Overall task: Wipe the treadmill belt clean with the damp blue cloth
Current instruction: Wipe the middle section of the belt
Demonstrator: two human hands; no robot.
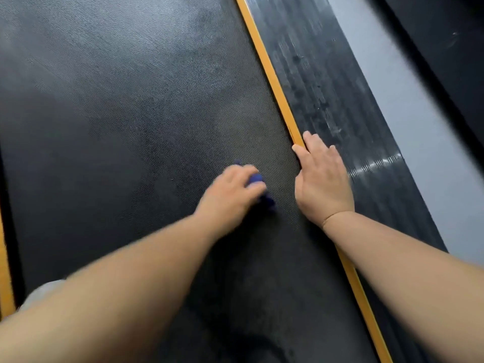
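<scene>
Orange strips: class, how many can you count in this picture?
2. One strip runs along the belt's right edge, passing under the right hand; the other shows at the picture's lower left edge. None seems hidden.

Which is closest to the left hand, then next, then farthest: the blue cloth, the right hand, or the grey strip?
1. Blue cloth: gripped in the left hand.
2. Right hand: just beside it, on the side rail.
3. Grey strip: far right, past the rail.
</scene>
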